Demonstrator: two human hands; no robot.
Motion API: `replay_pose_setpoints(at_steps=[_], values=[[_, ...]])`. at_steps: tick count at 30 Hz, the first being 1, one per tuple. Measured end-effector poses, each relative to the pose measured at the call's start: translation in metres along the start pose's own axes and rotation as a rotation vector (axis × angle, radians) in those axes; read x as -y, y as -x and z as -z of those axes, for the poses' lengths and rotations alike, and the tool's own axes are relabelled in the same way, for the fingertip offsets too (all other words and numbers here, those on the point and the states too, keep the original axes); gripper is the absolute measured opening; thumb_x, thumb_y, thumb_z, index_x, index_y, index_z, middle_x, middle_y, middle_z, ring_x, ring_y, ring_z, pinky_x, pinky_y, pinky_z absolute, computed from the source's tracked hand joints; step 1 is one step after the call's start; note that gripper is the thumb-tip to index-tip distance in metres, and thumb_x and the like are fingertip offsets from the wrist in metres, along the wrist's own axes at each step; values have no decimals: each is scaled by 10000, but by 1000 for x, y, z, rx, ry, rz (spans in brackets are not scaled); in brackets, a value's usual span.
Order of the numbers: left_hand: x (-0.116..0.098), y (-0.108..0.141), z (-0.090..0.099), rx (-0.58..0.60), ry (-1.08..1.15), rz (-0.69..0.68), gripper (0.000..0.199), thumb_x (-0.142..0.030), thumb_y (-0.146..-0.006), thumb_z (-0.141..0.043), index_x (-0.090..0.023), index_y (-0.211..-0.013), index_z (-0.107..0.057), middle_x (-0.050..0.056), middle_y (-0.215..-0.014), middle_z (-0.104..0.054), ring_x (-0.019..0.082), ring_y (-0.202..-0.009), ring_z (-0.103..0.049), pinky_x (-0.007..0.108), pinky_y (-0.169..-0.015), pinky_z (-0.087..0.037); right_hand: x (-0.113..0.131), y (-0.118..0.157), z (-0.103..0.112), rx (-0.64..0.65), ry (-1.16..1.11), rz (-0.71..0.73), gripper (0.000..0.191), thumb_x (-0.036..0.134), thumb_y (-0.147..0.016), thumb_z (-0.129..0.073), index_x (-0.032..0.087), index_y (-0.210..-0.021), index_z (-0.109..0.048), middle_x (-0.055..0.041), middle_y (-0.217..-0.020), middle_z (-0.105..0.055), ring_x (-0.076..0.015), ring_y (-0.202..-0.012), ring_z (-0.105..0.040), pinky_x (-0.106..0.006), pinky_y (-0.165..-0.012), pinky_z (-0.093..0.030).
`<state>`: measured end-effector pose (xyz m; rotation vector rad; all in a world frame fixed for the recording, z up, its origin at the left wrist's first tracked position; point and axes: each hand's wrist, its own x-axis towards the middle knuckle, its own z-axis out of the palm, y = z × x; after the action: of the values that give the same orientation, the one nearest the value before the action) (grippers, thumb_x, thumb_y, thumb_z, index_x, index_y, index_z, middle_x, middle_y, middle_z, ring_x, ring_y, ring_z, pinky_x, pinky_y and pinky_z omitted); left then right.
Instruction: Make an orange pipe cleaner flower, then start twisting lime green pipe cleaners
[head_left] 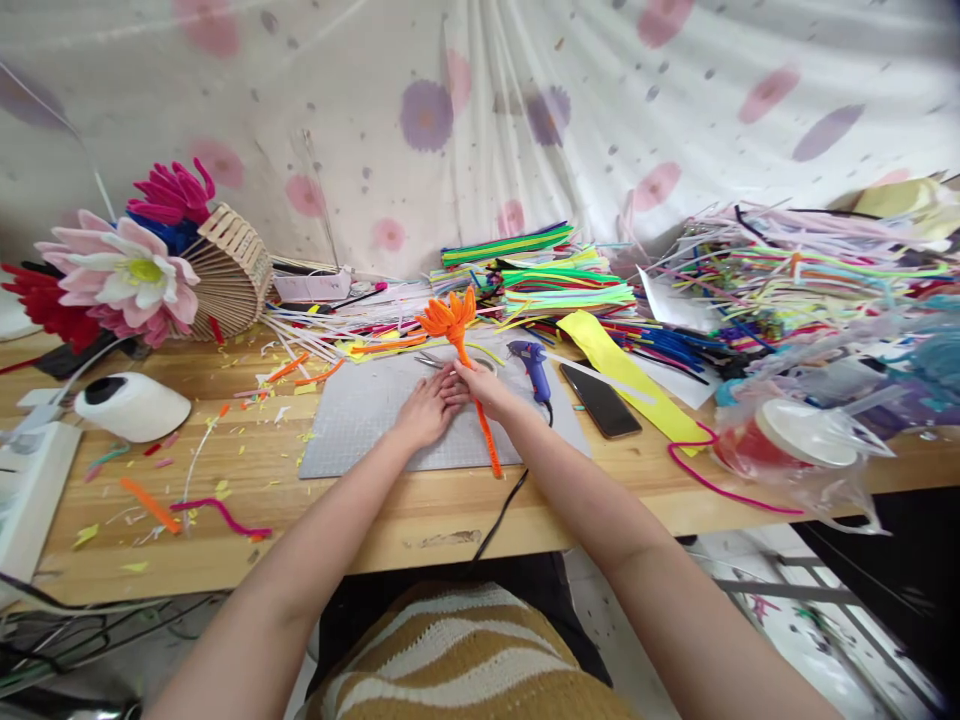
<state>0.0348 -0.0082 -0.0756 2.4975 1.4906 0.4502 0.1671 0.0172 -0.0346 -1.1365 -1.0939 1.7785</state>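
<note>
The right hand (486,386) has its fingers closed on the stem of the orange flower (448,316) just below the petals, a hold that likely steadies the bloom and keeps it uncrushed. The flower is over the grey mat (352,430), its stem slanting toward the near edge of the surface (442,505). The left hand (427,408) meets the right, palm down; whether its fingers grip anything cannot be told. The mat probably shields the wood, lying mid-length where both arms reach easily. The glue gun (531,372) rests on the mat's right part, presumably handy, its cord running off the near edge. Bundles of fuzzy stems (570,290) line the far edge, seemingly leaving the middle for handwork.
</note>
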Motion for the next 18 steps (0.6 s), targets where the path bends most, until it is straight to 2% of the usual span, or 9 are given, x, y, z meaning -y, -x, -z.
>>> replay_pose_setpoints(at_steps=[3,6,8,10,11,13,15,16,18], values=[[32,9,12,-29,-4,188,579,-426,-850,-327,-99,-1325,-377,177,-1404,-340,262,-1316,-279,475,-1074,-163,-3,-4,2,-1,-11,-25,176,354,-874,-426,189,-869,-488,7,-682,-561,-72,-505,-569,-228,-523,-505],[70,32,36,-225,-101,432,530,-361,-819,-370,-41,-1228,-479,228,-1336,-416,339,-1317,-239,553,-1060,-42,-2,-8,3,20,50,-6,206,385,-862,-440,193,-890,-511,-19,-788,-583,-89,-599,-604,-232,-534,-512],[84,48,51,-358,-131,408,444,-298,-787,-416,-64,-1141,-550,205,-1315,-449,318,-1327,-218,511,-1079,11,-1,-8,2,28,125,33,213,383,-858,-446,189,-883,-528,-25,-813,-582,-84,-633,-598,-205,-529,-498],[87,57,64,-443,-78,355,331,-278,-758,-463,-133,-1017,-611,151,-1296,-481,290,-1308,-264,472,-1095,-18,1,-5,2,66,211,66,222,383,-851,-450,180,-870,-538,-24,-795,-581,-71,-602,-573,-182,-506,-472],[84,57,70,-488,-9,371,254,-294,-751,-484,-165,-911,-633,127,-1254,-520,284,-1282,-309,465,-1095,-58,2,-3,2,108,257,85,232,389,-846,-452,176,-871,-541,-18,-772,-581,-63,-559,-548,-175,-481,-449],[75,53,80,-583,238,502,213,-371,-748,-505,-189,-700,-605,107,-1082,-609,278,-1177,-430,469,-1062,-189,5,2,3,216,373,138,261,406,-833,-457,168,-873,-556,9,-686,-567,-41,-453,-454,-163,-424,-374],[62,44,89,-651,644,675,312,-475,-744,-500,-184,-647,-559,101,-911,-632,259,-1028,-534,460,-953,-352,9,8,4,323,519,216,280,403,-821,-466,155,-863,-588,41,-593,-518,-30,-415,-360,-160,-414,-302],[56,41,93,-644,884,725,351,-523,-734,-498,-182,-679,-557,96,-872,-625,245,-962,-564,442,-880,-413,12,10,5,365,591,257,280,392,-817,-471,149,-855,-605,51,-564,-491,-31,-425,-341,-161,-429,-287],[44,37,100,-466,1320,707,426,-595,-704,-509,-180,-773,-573,96,-844,-616,227,-873,-595,398,-748,-476,18,12,4,433,720,320,266,364,-806,-485,146,-843,-634,50,-564,-481,-41,-477,-367,-167,-483,-297]])
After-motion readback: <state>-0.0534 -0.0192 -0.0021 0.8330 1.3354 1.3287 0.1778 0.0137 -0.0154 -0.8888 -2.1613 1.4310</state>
